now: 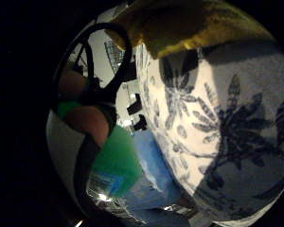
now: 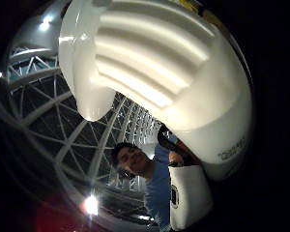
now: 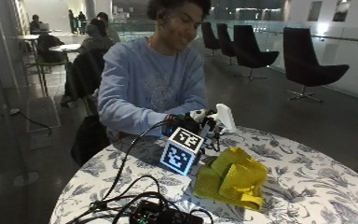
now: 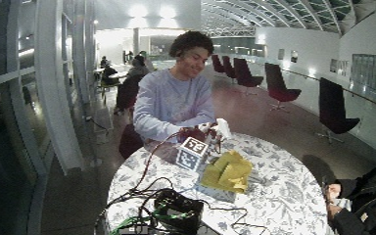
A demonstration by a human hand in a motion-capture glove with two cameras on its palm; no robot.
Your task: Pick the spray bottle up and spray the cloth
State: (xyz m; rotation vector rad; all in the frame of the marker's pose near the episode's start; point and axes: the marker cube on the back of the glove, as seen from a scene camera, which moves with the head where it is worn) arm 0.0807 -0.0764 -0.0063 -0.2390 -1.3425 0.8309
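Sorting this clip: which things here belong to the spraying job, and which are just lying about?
Job:
spray bottle, white, held in the gloved hand
yellow cloth, crumpled on the table

Lying about:
black box with cables near the table edge

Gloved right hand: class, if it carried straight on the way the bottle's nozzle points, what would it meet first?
Probably the yellow cloth on the table. The right hand holds the spray bottle just beyond it; depth is unclear.
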